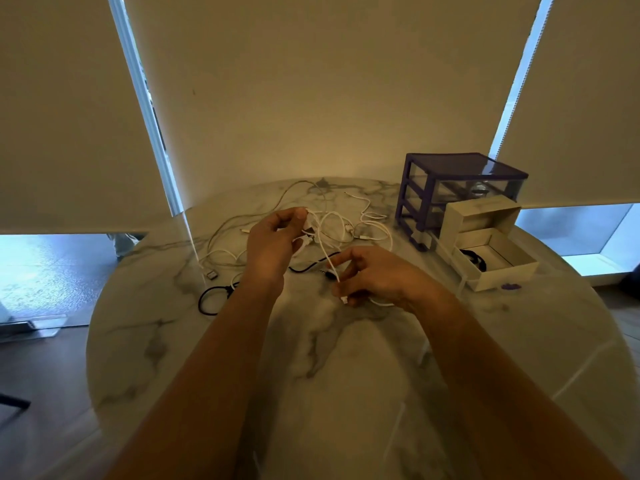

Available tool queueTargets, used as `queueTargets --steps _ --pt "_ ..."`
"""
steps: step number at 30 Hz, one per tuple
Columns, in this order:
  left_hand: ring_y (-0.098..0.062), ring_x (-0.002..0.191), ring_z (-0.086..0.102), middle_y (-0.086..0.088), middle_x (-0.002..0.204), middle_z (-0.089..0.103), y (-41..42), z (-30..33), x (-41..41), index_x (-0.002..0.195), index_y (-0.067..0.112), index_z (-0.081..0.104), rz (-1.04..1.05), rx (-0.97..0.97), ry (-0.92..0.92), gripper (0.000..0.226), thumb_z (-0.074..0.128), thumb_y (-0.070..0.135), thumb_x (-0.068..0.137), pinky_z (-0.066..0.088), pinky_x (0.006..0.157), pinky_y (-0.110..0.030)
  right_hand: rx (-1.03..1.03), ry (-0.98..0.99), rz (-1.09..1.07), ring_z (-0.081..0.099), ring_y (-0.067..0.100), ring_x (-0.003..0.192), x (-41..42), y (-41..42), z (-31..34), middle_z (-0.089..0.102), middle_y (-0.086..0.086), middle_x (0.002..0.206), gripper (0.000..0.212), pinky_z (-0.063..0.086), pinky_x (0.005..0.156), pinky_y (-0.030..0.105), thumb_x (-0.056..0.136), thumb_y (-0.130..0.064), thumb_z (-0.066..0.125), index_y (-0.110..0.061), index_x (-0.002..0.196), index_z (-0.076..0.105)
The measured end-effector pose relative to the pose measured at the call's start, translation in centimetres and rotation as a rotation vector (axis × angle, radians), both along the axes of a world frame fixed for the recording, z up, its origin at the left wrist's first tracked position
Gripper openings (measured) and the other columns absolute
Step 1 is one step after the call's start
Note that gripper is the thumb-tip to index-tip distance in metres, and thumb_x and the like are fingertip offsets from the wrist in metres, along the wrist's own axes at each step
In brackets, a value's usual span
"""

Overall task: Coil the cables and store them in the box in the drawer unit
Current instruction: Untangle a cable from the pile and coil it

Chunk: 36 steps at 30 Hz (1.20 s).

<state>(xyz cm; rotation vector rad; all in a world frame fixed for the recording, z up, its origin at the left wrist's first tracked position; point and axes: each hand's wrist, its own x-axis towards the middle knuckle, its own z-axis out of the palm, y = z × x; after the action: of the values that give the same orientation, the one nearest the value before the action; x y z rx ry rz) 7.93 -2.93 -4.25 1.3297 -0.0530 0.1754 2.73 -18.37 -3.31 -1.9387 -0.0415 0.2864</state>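
L hand (273, 237), R hand (374, 275) pinch white cable (325, 252), plug blurred

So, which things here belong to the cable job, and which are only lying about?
Job:
white cable, held by left hand and right hand
black cable
box
drawer unit

Lying about:
purple piece on table

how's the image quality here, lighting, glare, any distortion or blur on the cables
Head view: dim and warm-toned, with blown-out blue daylight under the blinds at both sides; wide-angle bending curves the window frames and the table edge; the white cable between the left hand and right hand looks soft; the black cable reads clearly against the marble; faint sheen near the box.
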Motion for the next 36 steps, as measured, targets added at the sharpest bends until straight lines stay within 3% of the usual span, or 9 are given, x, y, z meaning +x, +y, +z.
queueTargets --steps 6,11,14,19,26,29,32,36 --pt "-0.008 0.084 0.066 0.003 0.091 0.069 -0.2 -0.1 0.0 0.098 0.019 0.066 -0.035 0.025 -0.005 0.010 0.063 0.026 0.092 0.047 0.065 -0.016 -0.055 -0.010 0.006 0.062 0.018 0.070 -0.2 0.0 0.3 0.067 0.018 0.096 0.037 0.057 0.070 0.033 0.079 -0.001 0.072 -0.013 0.113 0.064" --pt "-0.008 0.088 0.065 0.010 0.089 0.070 -0.9 -0.2 -0.6 0.099 0.017 0.064 -0.121 0.094 -0.035 0.012 0.057 0.025 0.095 0.047 0.072 -0.020 0.034 -0.135 -0.151 0.061 0.009 0.067 0.0 1.0 0.3 0.071 0.003 0.091 0.031 0.051 0.058 0.020 0.082 -0.032 0.072 -0.020 0.109 0.062" --pt "-0.008 0.092 0.065 0.010 0.091 0.070 -1.3 0.0 -0.8 0.103 0.015 0.062 -0.152 0.131 -0.060 0.014 0.056 0.026 0.096 0.045 0.074 -0.022 0.084 -0.244 -0.257 0.056 0.007 0.056 0.3 1.0 0.1 0.069 0.001 0.078 0.024 0.048 0.051 0.016 0.086 -0.021 0.069 -0.009 0.107 0.066" --pt "-0.009 0.086 0.061 0.011 0.087 0.069 -1.1 -0.1 -0.6 0.098 0.016 0.061 -0.110 0.197 -0.146 0.012 0.053 0.025 0.098 0.045 0.066 -0.018 0.114 -0.244 -0.250 0.057 0.011 0.053 0.4 0.5 0.2 0.065 0.010 0.078 0.023 0.051 0.050 0.017 0.087 -0.007 0.067 0.000 0.109 0.066" --pt "0.000 0.082 0.062 0.011 0.089 0.068 -1.3 -0.5 -0.5 0.104 0.015 0.060 -0.042 0.371 -0.226 0.016 0.050 0.027 0.099 0.047 0.065 -0.016 -0.059 -0.367 -0.377 0.055 0.007 0.059 1.3 0.2 -0.8 0.062 -0.001 0.081 0.008 0.045 0.047 0.012 0.090 -0.013 0.064 -0.012 0.098 0.065" --pt "0.000 0.077 0.062 0.014 0.088 0.067 -1.2 -0.6 -0.3 0.105 0.018 0.060 -0.056 0.434 -0.212 0.015 0.049 0.026 0.099 0.048 0.064 -0.015 -0.077 -0.465 -0.453 0.055 0.004 0.069 1.4 0.0 -1.0 0.059 -0.010 0.080 0.008 0.046 0.059 0.017 0.091 -0.016 0.064 -0.015 0.098 0.065" --pt "-0.005 0.074 0.061 0.010 0.087 0.067 -1.2 -0.7 -0.1 0.111 0.014 0.063 -0.118 0.500 -0.181 0.022 0.051 0.027 0.099 0.048 0.063 -0.015 -0.072 -0.540 -0.498 0.055 0.002 0.071 1.6 -0.2 -1.2 0.059 -0.010 0.081 0.004 0.045 0.062 0.019 0.091 -0.017 0.064 -0.019 0.093 0.063" --pt "-0.003 0.067 0.062 0.004 0.085 0.069 -1.5 -0.5 -0.4 0.111 0.010 0.065 -0.188 0.459 -0.131 0.024 0.054 0.027 0.097 0.048 0.060 -0.011 -0.035 -0.564 -0.512 0.058 0.010 0.058 1.4 -0.5 -1.0 0.063 0.000 0.078 0.007 0.048 0.051 0.025 0.091 -0.014 0.063 -0.021 0.088 0.061"
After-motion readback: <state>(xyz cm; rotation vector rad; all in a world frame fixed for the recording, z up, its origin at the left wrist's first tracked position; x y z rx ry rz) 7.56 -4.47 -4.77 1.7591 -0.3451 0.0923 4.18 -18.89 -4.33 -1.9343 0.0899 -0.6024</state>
